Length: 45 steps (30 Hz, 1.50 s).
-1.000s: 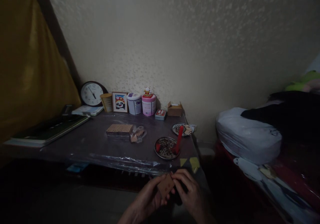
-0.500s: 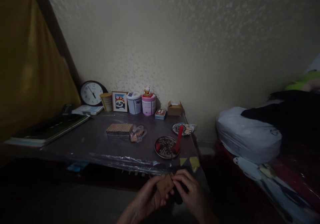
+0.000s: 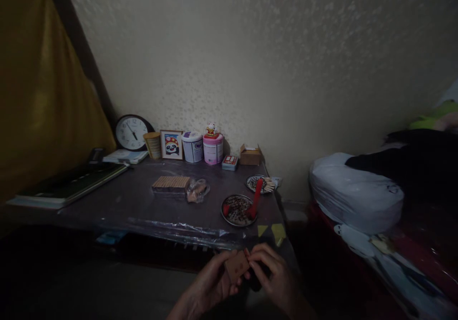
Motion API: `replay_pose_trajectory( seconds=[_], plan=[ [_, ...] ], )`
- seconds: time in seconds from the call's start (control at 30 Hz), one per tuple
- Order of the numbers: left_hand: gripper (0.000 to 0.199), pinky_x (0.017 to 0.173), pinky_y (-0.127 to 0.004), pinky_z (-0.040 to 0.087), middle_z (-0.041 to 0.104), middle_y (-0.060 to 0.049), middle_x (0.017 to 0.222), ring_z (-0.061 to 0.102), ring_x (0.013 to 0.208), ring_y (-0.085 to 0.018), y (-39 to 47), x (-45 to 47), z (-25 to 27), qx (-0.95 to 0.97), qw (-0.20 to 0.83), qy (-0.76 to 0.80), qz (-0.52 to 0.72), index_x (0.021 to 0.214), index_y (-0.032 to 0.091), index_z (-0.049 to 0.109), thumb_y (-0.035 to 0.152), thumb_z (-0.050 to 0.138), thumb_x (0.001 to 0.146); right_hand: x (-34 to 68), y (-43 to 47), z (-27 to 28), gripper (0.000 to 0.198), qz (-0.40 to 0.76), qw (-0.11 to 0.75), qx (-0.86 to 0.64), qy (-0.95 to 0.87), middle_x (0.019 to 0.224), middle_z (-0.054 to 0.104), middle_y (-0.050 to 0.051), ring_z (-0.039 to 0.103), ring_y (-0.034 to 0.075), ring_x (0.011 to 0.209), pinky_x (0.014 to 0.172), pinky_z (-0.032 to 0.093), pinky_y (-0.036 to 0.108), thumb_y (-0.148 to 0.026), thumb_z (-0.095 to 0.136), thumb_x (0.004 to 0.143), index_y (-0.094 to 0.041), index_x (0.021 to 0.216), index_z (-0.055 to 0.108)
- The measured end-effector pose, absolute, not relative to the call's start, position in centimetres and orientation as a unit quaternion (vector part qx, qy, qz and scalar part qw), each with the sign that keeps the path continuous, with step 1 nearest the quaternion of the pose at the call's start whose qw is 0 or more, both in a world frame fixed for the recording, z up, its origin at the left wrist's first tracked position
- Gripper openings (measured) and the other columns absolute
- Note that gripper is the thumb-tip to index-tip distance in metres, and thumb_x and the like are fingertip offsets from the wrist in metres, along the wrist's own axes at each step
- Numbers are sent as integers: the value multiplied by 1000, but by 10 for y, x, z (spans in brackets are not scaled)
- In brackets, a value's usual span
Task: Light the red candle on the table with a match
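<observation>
Low in front of the table, my left hand (image 3: 213, 279) holds a small flat brown box (image 3: 236, 266) that looks like cardboard and has two dark marks on its face. My right hand (image 3: 274, 274) has its thumb and fingers pinched at the box's upper right edge. A small bit of red shows beside those fingertips, too small to make out. Just beyond both hands, a round metal plate (image 3: 233, 224) carries many small dark and pale bits and a red spoon (image 3: 256, 197).
A second plate (image 3: 246, 185) holds pale sticks. A stack of brown-edged pieces (image 3: 171, 186) lies beside a clear plastic bag (image 3: 198, 191). Yellow paper pieces (image 3: 277, 231) sit at the table's near right corner. Along the wall stand a clock (image 3: 131, 133), tubs (image 3: 213, 151) and a carton (image 3: 250, 156).
The brown box has turned slightly in my left hand, its face now more level. My right fingers have shifted a little to the right along its edge.
</observation>
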<state>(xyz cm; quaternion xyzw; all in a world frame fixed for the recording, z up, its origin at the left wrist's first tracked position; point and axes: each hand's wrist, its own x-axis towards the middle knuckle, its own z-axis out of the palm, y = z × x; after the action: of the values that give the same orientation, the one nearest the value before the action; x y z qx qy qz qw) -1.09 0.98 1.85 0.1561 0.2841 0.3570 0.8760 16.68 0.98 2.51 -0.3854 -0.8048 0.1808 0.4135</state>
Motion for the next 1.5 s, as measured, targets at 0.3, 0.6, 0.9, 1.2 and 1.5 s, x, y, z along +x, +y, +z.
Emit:
replay_pose_trajectory(
  seconds=[0.3,0.6,0.9,1.2,1.5],
  plan=[
    [34,47,-18,44,72,-11,67,61,47,-11,9,-13,17,139,885,269,355,94,6,64,36,50,83,168,11,24,15,176,410,-397,-802,79,62,3,63,14,76,69,49,21,-12,52,85,-19,77,63],
    [36,46,-18,41,71,-10,66,59,45,-9,10,-13,18,140,885,276,349,94,5,64,36,48,84,169,9,28,15,194,403,-377,-811,81,62,4,63,14,78,70,49,23,-12,50,86,-18,80,63],
    [38,46,-18,42,72,-11,67,60,46,-10,10,-14,14,144,884,282,343,102,6,63,36,49,83,171,9,29,14,203,400,-384,-807,72,60,1,61,13,69,63,48,22,-17,53,85,-20,73,59],
    [38,43,-17,43,71,-10,64,59,45,-10,9,-14,17,170,876,315,323,103,5,62,34,48,83,174,8,26,12,234,361,-391,-814,74,60,1,60,14,69,62,46,24,-17,53,85,-20,75,59],
    [39,42,-17,42,71,-10,64,60,46,-12,10,-17,7,189,869,327,320,101,3,63,33,49,82,174,8,24,15,272,320,-414,-808,74,60,-1,60,13,69,65,45,23,-18,52,86,-21,72,55]
  ],
)
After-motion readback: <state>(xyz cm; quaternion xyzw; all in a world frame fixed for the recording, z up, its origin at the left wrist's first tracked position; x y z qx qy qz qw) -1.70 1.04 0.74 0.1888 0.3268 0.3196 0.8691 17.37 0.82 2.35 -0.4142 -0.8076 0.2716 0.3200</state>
